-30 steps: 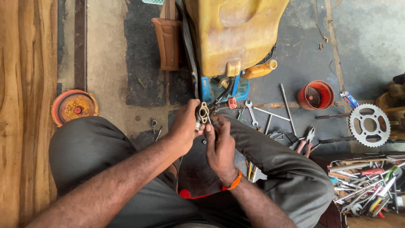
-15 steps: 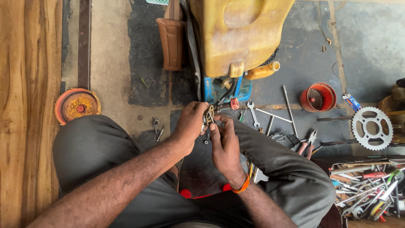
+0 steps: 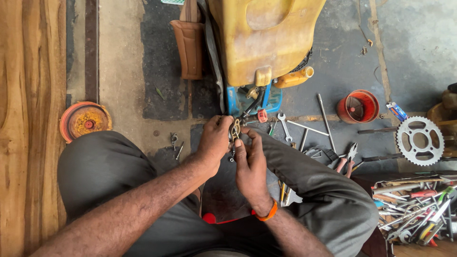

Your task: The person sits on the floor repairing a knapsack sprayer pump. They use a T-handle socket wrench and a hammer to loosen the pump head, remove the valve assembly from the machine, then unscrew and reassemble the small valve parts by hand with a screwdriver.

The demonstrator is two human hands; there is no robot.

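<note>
Near the centre of the frame, both hands meet over the person's lap around a small metal part (image 3: 234, 129). The left hand (image 3: 215, 139) pinches it from the left, fingers closed on its edge, while the right hand (image 3: 251, 164) comes up from below with thumb and forefinger pressed against the same piece. It looks like a looped or linked fitting, held clear of the floor just in front of the blue frame (image 3: 252, 100) under the yellow tank (image 3: 262, 38). The work appears mid-way: the part is off whatever it belongs to and is being handled. Loose spanners (image 3: 284, 126), rods and pliers (image 3: 347, 157) lie scattered on the floor to the right, beside a sprocket (image 3: 420, 140), so refitting seems left to do.
</note>
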